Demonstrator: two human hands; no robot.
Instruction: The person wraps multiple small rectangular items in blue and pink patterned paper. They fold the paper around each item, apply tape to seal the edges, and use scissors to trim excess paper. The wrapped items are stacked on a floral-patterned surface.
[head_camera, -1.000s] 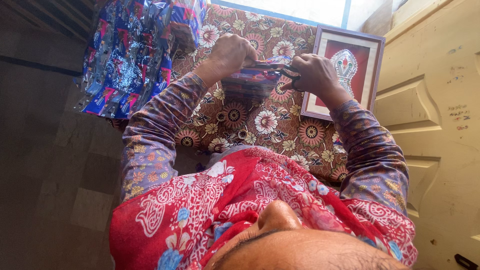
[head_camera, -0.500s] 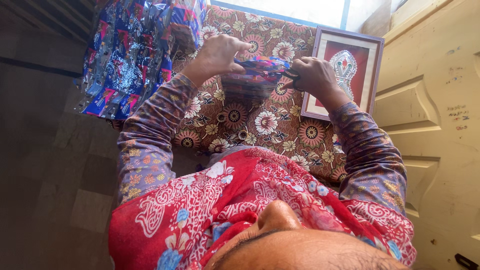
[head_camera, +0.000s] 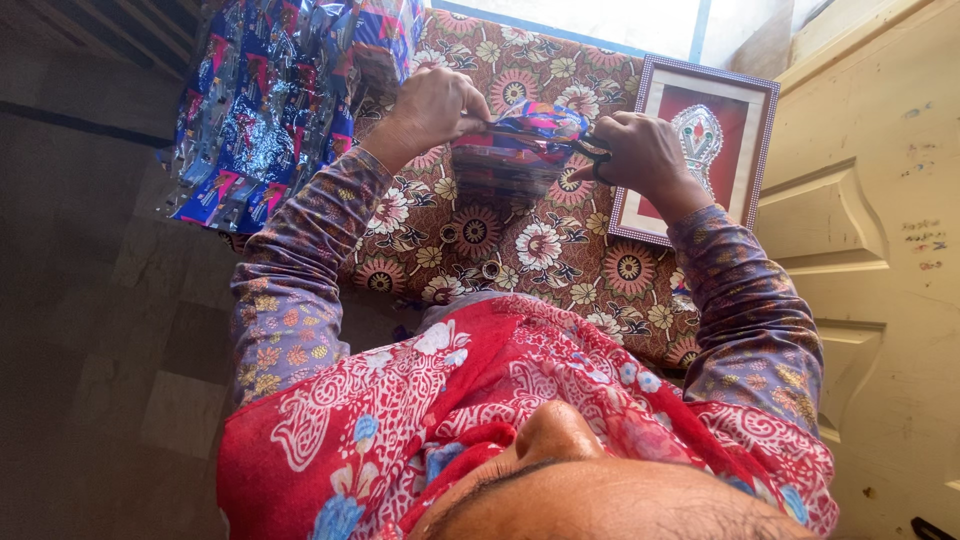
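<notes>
A framed red picture lay at the floral-covered seat's right edge; shiny blue foil wrappers hung over its left edge.

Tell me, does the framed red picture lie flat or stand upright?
Flat. The framed red picture lies face up on the floral cloth, beside the right hand.

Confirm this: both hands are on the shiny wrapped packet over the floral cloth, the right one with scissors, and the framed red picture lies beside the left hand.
Not quite. The head view shows the framed red picture beside the right hand, not the left hand. The rest holds: both hands on the shiny wrapped packet over the floral cloth, scissors in the right.
</notes>
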